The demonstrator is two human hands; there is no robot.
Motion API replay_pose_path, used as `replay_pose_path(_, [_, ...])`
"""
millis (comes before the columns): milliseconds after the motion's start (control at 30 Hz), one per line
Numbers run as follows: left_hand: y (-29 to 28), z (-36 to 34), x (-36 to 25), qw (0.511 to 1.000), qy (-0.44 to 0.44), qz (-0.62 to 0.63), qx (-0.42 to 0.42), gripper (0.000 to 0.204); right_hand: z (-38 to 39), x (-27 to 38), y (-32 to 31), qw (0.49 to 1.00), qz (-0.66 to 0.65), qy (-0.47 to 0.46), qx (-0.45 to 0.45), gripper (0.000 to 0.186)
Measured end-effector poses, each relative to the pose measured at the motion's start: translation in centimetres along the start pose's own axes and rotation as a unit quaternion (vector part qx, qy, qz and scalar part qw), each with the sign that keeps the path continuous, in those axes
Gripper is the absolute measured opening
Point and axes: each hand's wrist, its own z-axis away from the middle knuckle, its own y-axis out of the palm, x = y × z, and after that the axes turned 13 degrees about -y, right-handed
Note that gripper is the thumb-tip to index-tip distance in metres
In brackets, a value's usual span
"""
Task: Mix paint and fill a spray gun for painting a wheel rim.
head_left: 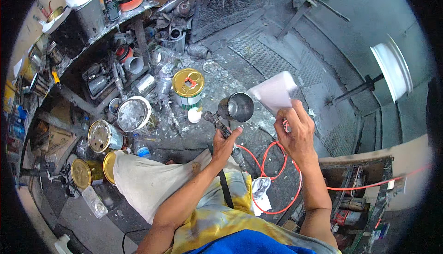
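My left hand [224,144] is closed around a dark, paint-crusted spray gun [214,120]. An open grey metal cup [236,107] sits at the gun's upper end, its mouth facing up. In my right hand [297,127] a white paper cone [273,92], slightly blurred, is gripped between bent fingers. The cone hangs to the right of the cup and apart from it. Left of the cup stands a paint can [188,84] with a gold lid and a red-stained opening. A white round piece [194,115] lies in front of that can.
A red hose [277,149] loops over the floor at my right. A white wheel rim [394,69] is mounted on a stand at the far right. Several lidded buckets [134,114] stand at left, below a crowded shelf [99,35]. A plastic bottle [142,149] stands near my leg.
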Motion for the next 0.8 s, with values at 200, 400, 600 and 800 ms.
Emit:
replay_pose_path(200, [0.8,-0.8,-2.2,1.000,-0.007,0.011,-0.006,0.032,-3.8,0.6,0.7,0.970,0.117,-0.152,0.147,0.057])
replay_pose_path(400, [-1.3,-1.6,-2.9,0.994,-0.045,0.090,0.043,0.029,-5.9,0.6,4.5,0.970,-0.032,-0.059,0.232,0.065])
replay_pose_path(600, [-2.8,-1.7,-1.8,0.995,-0.025,0.091,0.024,0.025,-5.0,-0.1,9.7,0.948,-0.024,-0.155,0.276,0.049])
replay_pose_path(800, [-2.7,-1.0,-2.4,0.996,-0.086,0.031,0.005,0.017,-5.5,-2.4,12.0,0.934,-0.106,-0.128,0.317,0.040])
